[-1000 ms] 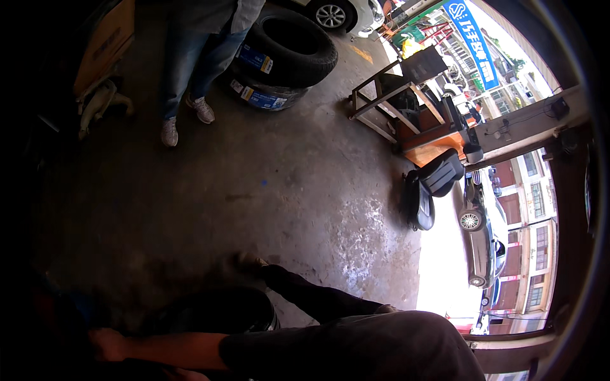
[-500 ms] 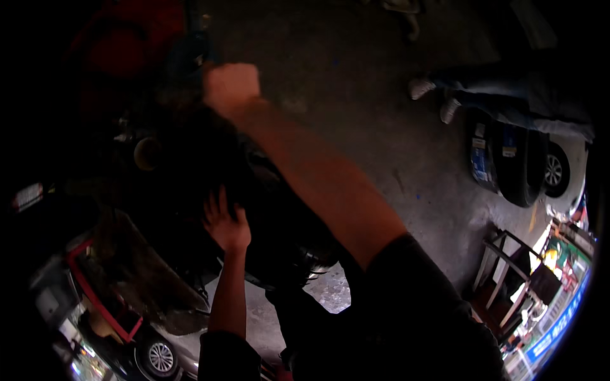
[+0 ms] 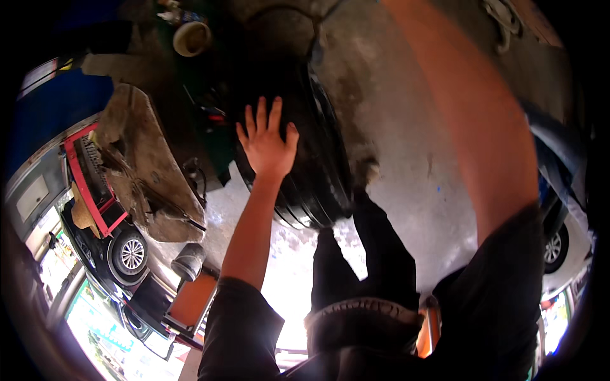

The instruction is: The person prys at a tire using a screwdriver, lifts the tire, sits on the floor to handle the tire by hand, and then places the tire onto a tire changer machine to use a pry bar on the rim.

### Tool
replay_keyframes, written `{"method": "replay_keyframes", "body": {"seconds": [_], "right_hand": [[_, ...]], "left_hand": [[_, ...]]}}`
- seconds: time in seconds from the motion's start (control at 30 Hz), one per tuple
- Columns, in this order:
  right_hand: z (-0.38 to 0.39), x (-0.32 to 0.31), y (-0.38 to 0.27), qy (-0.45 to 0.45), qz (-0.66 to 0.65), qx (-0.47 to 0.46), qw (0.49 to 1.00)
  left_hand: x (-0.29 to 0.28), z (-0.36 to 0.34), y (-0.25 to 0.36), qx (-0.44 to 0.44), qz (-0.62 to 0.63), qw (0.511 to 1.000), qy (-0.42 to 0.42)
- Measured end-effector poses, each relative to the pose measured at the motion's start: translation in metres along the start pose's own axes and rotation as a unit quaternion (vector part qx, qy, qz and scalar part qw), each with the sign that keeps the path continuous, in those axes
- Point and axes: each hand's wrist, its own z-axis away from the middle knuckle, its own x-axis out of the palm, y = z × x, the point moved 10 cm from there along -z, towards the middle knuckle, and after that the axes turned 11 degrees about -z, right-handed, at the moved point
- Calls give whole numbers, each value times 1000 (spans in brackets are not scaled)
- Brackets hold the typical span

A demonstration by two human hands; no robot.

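Note:
My left hand (image 3: 269, 143) lies flat on a dark, rounded, ribbed object that looks like a car tyre (image 3: 312, 168), with its fingers spread. The tyre stands in front of my legs, its far part lost in shadow. From the right my bare right arm (image 3: 457, 114), smeared by motion, reaches up past the upper edge, so the right hand is out of sight. A pale round tub (image 3: 192, 39) is beyond the left hand, among small items too dim to name.
At the left a worn brown board or panel (image 3: 143, 165) stands near a red frame (image 3: 95, 184). A dark car's wheel (image 3: 131, 253) is behind it. A grey bucket-like container (image 3: 189, 261) is lower left. Someone's jeans (image 3: 559, 152) and another car wheel (image 3: 554, 247) appear at right.
My right arm has swung right and up, taking its closed hand out of the picture. The view has shifted and brightened. My left hand still rests spread on the tyre.

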Motion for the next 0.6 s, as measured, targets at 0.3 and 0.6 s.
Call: {"method": "replay_keyframes", "body": {"seconds": [0.3, 0.6], "right_hand": [[-59, -23, 62, 107, -2, -8, 994], [372, 74, 107, -164, -225, 284, 918]], "left_hand": [[1, 143, 15, 11, -13, 1000, 14], [31, 389, 41, 29, 18, 994, 107]]}}
